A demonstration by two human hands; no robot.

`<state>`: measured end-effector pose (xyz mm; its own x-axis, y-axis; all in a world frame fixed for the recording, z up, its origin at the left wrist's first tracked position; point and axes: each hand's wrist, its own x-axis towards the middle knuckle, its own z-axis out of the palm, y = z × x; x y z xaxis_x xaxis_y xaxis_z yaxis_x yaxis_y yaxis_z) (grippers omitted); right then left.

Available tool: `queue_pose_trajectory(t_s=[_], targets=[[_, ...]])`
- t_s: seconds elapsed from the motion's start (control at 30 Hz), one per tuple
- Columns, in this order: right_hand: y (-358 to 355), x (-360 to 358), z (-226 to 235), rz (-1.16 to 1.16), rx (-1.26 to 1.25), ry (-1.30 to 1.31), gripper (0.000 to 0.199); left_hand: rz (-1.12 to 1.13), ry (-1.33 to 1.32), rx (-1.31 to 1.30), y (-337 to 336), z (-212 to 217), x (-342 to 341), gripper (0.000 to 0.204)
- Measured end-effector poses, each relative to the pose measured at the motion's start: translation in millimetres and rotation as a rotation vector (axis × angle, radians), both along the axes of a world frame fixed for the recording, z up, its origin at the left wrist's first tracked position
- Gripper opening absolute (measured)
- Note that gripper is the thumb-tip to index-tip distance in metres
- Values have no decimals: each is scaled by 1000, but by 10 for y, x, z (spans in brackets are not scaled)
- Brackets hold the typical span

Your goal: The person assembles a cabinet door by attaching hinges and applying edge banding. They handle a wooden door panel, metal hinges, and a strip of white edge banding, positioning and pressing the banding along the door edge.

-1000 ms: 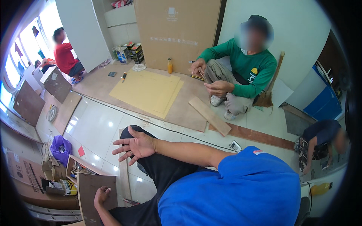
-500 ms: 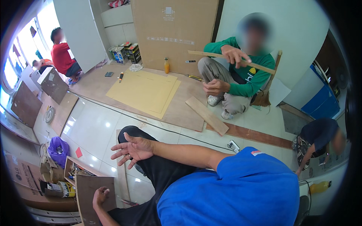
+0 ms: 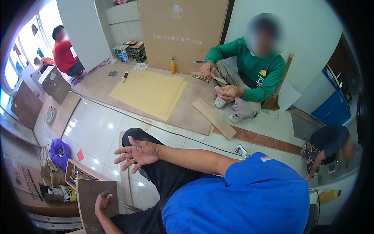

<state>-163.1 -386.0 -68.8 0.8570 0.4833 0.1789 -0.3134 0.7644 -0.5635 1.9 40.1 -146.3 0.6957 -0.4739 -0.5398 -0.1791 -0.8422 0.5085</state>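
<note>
At the lower left, the left hand (image 3: 102, 201) is curled shut over the top edge of a brown board (image 3: 91, 206), which stands tilted beside the person's black-trousered knee (image 3: 156, 171). The work in hand looks like steadying this board, with no tool yet taken up. Further right, the right hand (image 3: 136, 154) hovers over the knee with its fingers spread wide and holds nothing.

Any next move on the board would seem to call for the free hand to come down to it, since one grip at a corner gives little control of so wide a panel.

Just left of the board, a purple bag (image 3: 58, 152), a tin (image 3: 58, 193) and a cardboard box (image 3: 19, 179) crowd the floor and leave little room to swing it that way. A thin wood strip (image 3: 125, 183) lies between board and knee. Beyond the knee, a black cable (image 3: 163, 130) crosses the white tiles in front of the yellow sheets (image 3: 150, 91). Right of those lie a plank (image 3: 214, 117) and a seated person in green (image 3: 253, 66) handling a stick. Another person (image 3: 331, 144) crouches at the far right.
</note>
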Motion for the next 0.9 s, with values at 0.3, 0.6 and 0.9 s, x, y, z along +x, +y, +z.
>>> queue_pose_trajectory(t_s=[0.3, 0.6, 0.9], targets=[[-12, 17, -37, 32, 14, -25, 92, 42, 33, -9, -1, -40, 8, 50], [7, -17, 70, -11, -10, -7, 95, -6, -22, 12, 15, -79, 18, 46], [-24, -96, 443, -52, 44, -169, 94, -4, -23, 13, -5, -11, -25, 47]])
